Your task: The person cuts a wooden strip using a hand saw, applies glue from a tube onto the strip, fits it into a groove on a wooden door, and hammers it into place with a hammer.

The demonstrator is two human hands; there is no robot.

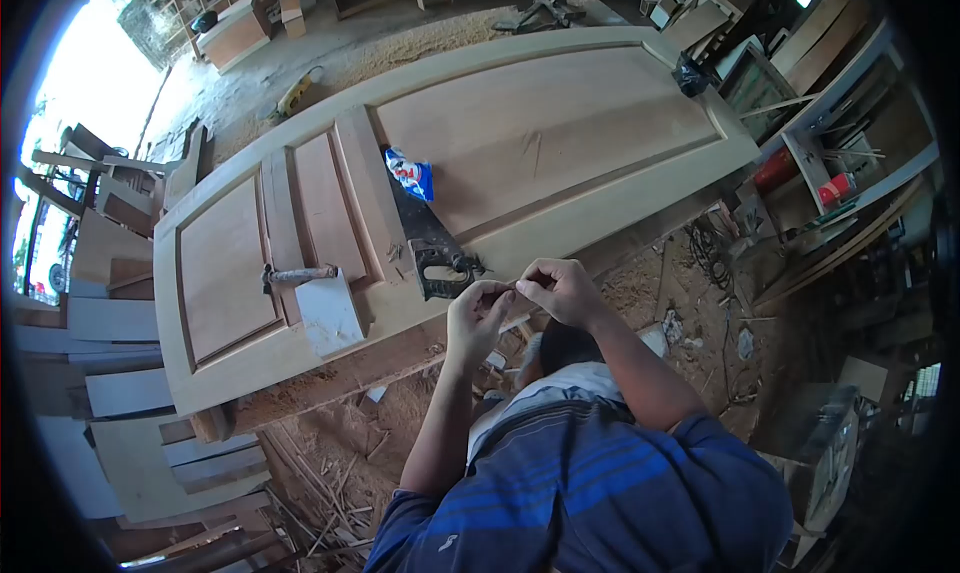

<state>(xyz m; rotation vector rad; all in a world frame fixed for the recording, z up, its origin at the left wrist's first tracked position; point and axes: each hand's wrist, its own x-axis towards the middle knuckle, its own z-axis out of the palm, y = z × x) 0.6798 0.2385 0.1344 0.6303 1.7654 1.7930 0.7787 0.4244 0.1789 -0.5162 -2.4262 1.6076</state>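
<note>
My left hand (478,318) and my right hand (562,291) meet in front of my body, fingers pinched together. Something small and thin seems to be between the fingertips, too tiny to name. Just beyond them lies a handsaw (420,228), its black handle near my left hand. A blue and white packet (410,176) rests against the saw's blade. Both lie on a large panelled wooden door (540,243) laid flat. Farther left on the door are a hammer (300,274) and a whitish square board (331,313).
Offcut boards (125,393) are stacked along the left. A yellow power tool (294,95) lies on the floor beyond the door. Coiled cable (708,256) and wood shavings cover the ground at right. A black plastic bag (689,76) sits at the door's far right corner.
</note>
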